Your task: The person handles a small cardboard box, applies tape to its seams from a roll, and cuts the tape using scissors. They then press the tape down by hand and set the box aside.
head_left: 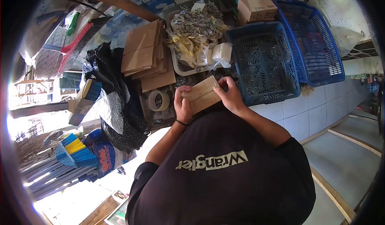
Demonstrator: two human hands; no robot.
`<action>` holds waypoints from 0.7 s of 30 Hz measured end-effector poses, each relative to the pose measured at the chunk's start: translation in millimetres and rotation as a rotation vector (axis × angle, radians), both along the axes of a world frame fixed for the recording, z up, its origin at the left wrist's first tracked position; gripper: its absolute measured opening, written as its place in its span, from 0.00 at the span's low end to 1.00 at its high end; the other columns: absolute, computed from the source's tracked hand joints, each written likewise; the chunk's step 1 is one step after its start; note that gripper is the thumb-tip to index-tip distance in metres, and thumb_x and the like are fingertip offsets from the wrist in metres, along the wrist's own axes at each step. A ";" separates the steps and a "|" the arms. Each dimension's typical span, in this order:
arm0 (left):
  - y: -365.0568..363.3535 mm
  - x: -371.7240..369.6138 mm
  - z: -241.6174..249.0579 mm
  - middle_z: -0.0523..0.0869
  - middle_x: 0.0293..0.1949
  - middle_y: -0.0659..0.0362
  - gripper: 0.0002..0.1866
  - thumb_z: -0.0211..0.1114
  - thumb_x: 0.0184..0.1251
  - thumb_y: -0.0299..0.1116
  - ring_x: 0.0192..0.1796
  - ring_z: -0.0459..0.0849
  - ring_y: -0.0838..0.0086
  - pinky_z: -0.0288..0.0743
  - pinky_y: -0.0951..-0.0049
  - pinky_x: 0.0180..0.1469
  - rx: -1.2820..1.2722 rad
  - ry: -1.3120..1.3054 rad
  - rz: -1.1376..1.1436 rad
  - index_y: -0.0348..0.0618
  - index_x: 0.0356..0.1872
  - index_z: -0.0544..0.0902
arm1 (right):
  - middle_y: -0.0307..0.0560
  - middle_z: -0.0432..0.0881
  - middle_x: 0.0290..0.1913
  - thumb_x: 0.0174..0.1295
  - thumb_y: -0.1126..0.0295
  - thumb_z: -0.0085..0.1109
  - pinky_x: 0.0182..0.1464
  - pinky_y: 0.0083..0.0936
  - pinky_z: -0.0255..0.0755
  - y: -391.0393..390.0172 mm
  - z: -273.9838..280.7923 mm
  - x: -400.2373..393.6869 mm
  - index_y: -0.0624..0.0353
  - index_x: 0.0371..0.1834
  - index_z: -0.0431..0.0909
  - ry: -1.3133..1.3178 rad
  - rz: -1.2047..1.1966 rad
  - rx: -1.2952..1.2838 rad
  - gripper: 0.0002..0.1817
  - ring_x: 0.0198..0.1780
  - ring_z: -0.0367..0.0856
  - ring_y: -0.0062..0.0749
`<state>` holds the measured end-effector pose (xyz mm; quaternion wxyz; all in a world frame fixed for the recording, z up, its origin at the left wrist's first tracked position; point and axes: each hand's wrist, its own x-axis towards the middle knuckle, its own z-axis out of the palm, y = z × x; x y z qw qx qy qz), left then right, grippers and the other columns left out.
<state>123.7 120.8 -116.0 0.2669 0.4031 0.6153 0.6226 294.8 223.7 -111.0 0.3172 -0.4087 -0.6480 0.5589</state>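
Note:
A small brown cardboard box (201, 95) is held in front of my chest, between both hands. My left hand (184, 105) grips its left end, fingers curled around the edge. At the right end, my right hand (229, 95) pinches the upper corner, the thumb lying on the top face. Just beyond the box is a white tray (175, 64) heaped with small packets and yellow-looking plastic pieces. Flat cardboard pieces (141, 50) are stacked to the left of that tray. Below the stack lies a roll of tape (159, 100).
Right of the tray sit a dark blue basket (296, 89) and a brighter blue basket (335, 50). A closed carton (257, 8) stands behind them. Black plastic wrap (120, 104) hangs at the left, near a brush (93, 89) and a blue-yellow broom (74, 150).

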 end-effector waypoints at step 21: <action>0.7 -0.4 5.3 0.76 0.44 0.52 0.15 0.43 0.49 0.22 0.51 0.74 0.66 0.64 0.68 0.61 -0.036 -0.045 -0.033 0.34 0.39 0.73 | 0.45 0.73 0.45 0.58 0.65 0.65 0.53 0.28 0.67 -5.3 -3.8 6.1 0.61 0.48 0.68 -0.040 0.058 0.026 0.20 0.48 0.72 0.30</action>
